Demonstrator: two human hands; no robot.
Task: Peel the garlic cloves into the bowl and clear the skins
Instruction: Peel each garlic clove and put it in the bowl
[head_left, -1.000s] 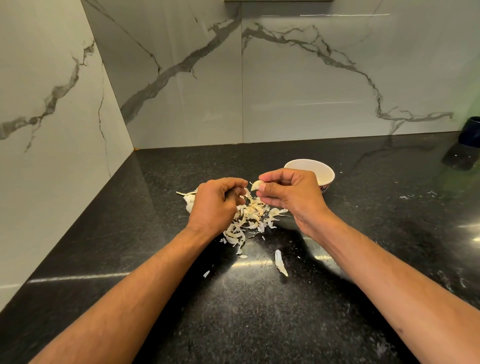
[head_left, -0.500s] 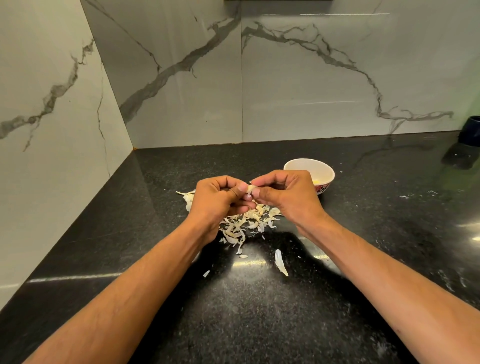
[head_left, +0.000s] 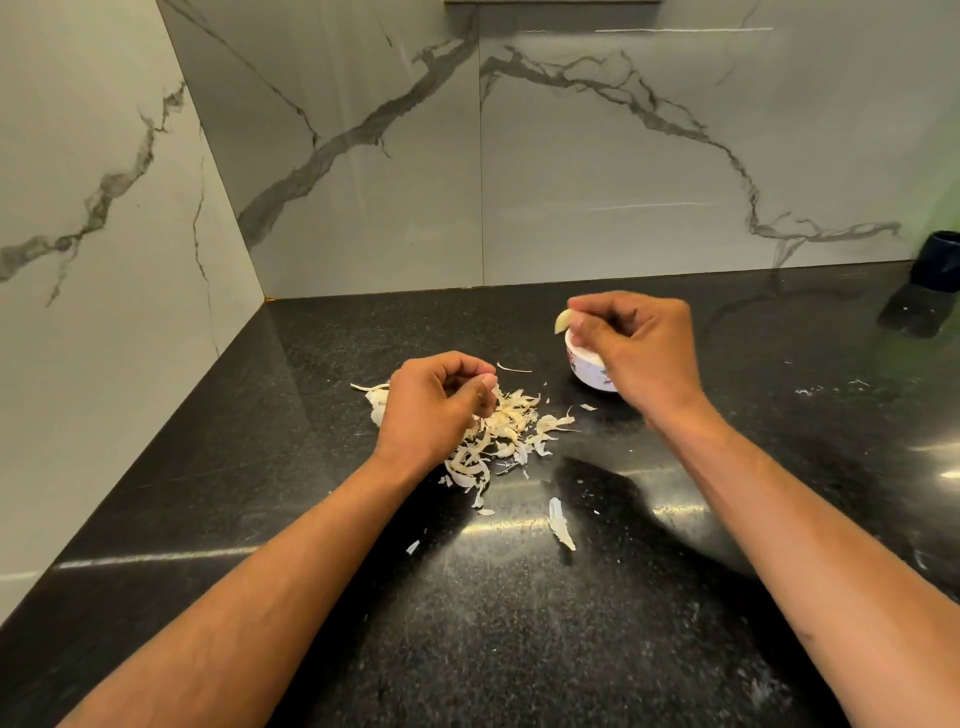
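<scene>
My right hand (head_left: 636, 345) pinches a peeled, pale yellow garlic clove (head_left: 562, 320) at its fingertips, right above the small white bowl (head_left: 586, 368), which it mostly covers. The bowl's inside is hidden. My left hand (head_left: 431, 408) hovers over the left part of a pile of papery garlic skins (head_left: 506, 431) on the black countertop. Its fingers are curled with the thumb against them, and no skin shows between them.
A single long skin (head_left: 562, 524) and small flakes (head_left: 413, 546) lie nearer to me on the counter. A dark container (head_left: 939, 261) stands at the far right by the marble wall. Marble walls close the counter at the back and left.
My hands have parted. The right hand carried the clove right and back to above the bowl. The left hand stayed over the skin pile.
</scene>
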